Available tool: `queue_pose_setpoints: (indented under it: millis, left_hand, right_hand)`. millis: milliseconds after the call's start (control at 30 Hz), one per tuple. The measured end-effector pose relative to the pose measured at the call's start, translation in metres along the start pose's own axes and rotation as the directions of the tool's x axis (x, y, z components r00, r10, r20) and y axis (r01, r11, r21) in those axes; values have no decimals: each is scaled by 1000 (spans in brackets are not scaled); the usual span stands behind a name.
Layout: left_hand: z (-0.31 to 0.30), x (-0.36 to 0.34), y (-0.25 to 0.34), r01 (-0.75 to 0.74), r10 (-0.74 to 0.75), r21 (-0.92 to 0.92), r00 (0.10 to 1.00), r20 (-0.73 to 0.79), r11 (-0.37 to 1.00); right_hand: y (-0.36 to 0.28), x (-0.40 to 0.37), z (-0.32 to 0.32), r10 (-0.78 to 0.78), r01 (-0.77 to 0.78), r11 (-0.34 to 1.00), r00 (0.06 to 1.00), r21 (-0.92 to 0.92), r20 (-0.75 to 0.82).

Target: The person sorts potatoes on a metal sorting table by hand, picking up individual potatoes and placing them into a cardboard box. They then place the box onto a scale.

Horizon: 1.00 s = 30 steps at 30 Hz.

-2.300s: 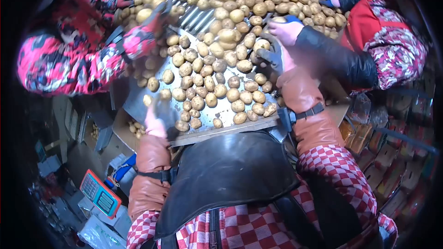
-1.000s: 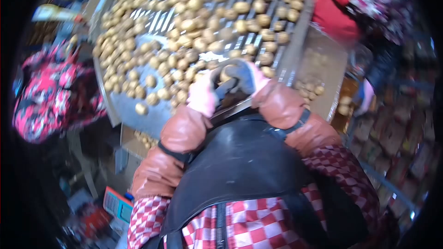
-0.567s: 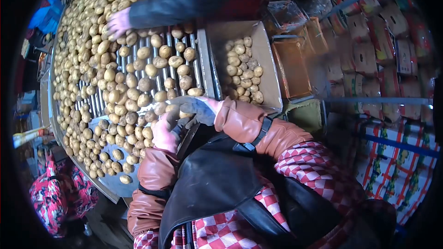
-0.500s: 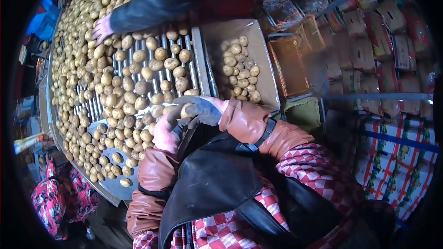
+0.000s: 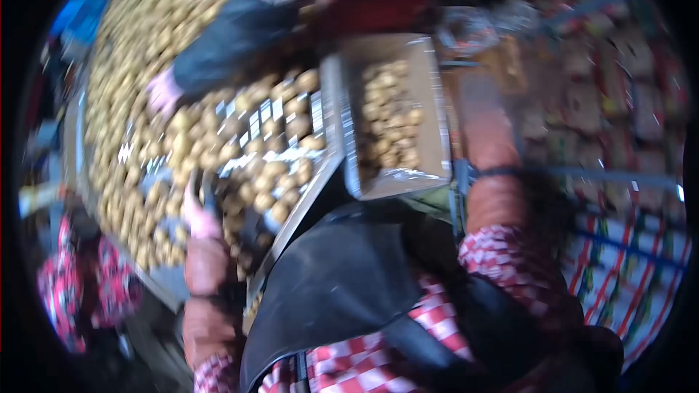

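My left hand (image 5: pixel 200 207), in a pink and dark grey glove, rests among the potatoes (image 5: pixel 277 178) on the sorting table. Its fingers point away from me and look apart, with no potato visible in them, though blur softens the detail. My right hand (image 5: pixel 480 98) is a smear of motion on the other side, past the cardboard box (image 5: pixel 400 183) that holds a heap of potatoes. It is over the brown boxes there, and its fingers cannot be made out.
Metal rollers (image 5: pixel 273 110) show between potatoes. A co-worker's dark sleeve (image 5: pixel 229 44) and gloved hand (image 5: pixel 164 93) reach across the table. Stacked printed cartons (image 5: pixel 626 269) stand on the right. Another person in pink patterned clothing (image 5: pixel 87 284) is at lower left.
My hands, together at the table's near edge before, are now apart: the left has moved left over the potatoes, the right swung right past the box. The view has shifted and blurred.
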<state>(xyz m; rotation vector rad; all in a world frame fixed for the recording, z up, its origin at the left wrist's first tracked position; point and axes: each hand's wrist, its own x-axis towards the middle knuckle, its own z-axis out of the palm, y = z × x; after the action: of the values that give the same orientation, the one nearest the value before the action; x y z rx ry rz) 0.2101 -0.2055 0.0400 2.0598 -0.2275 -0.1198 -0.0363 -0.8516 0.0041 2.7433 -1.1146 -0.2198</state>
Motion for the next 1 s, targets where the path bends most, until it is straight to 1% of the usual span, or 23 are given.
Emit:
queue_pose_setpoints:
  millis: [33,67,100,133,167,200,233,267,300,333,367,433,500,533,567,633,700,733,767,800,833,900,1000]
  left_hand:
    - [-17,9,5,29,-15,186,997,-77,982]
    - [-28,12,22,111,-53,318,981,-185,942]
    - [-44,34,-4,139,-11,584,976,-217,800]
    - [-51,47,-25,67,132,621,954,-269,781]
    - [-45,50,-18,242,49,732,935,-351,637]
    - [-43,47,-3,379,-180,662,919,-350,646]
    - [-36,65,-61,250,-141,660,966,-215,709]
    - [-19,44,-18,215,-222,791,970,-103,573]
    - [-14,41,-39,142,-152,652,987,-42,745]
    - [-12,26,-19,71,-138,662,989,50,746]
    - [-13,12,-21,-67,-38,656,989,145,752]
    - [-20,-12,-54,-255,122,535,955,272,805]
    - [-33,-36,-56,-249,77,474,932,353,845]
    - [-38,-46,-58,-222,61,462,939,338,859]
    - [-44,-55,-50,-197,49,448,946,320,872]
    - [-50,-67,-48,-130,0,381,947,322,916]
    - [-53,-76,-54,-136,32,331,953,302,934]
    - [-54,-80,-52,-120,18,333,956,293,935]
    - [-55,-83,-48,54,-72,81,967,245,995]
    - [-57,-88,-45,211,-169,-185,961,219,960]
    - [-60,-92,-42,225,-185,-186,960,212,957]
    - [-67,-100,-33,195,-190,-201,981,48,960]
    - [-83,-115,-22,257,-267,-226,964,-16,940]
  right_hand:
    - [-32,-5,2,-217,274,823,961,-497,171]
    - [-44,-8,53,-263,349,882,921,315,-286]
    - [-48,-21,109,77,475,249,859,844,-506]
    - [-82,-55,56,60,74,-206,996,976,-63]
    - [-118,-89,-2,30,-285,-640,919,713,394]
    - [-141,-105,-18,-2,-294,-633,926,716,378]
    - [-156,-116,-32,-72,-352,-610,917,710,393]
    - [-168,-121,-40,-137,-407,-584,902,702,409]
    - [-176,-125,-48,-147,-412,-572,902,709,405]
    - [-183,-126,-56,-224,-448,-526,893,723,391]
    - [-189,-130,-59,-299,-475,-483,879,736,372]
    - [-204,-127,-64,-374,-494,-463,861,736,343]
    - [-228,-127,-70,-451,-531,-281,808,799,379]
    - [-242,-131,-70,-520,-388,-217,823,896,230]
    - [-256,-121,-71,-642,-543,-173,695,822,324]
    - [-309,-143,-118,-593,-301,237,709,924,383]
    - [-355,-163,-137,-628,-142,414,671,899,395]
    - [-372,-166,-132,-732,240,394,666,887,145]
    - [-387,-170,-128,-825,588,315,558,745,-92]
    - [-402,-181,-147,-870,720,331,484,610,-99]
    - [-420,-188,-153,-881,786,452,467,422,74]
    - [-442,-200,-139,-896,864,443,437,240,81]
    - [-460,-188,-137,-902,873,429,400,233,162]
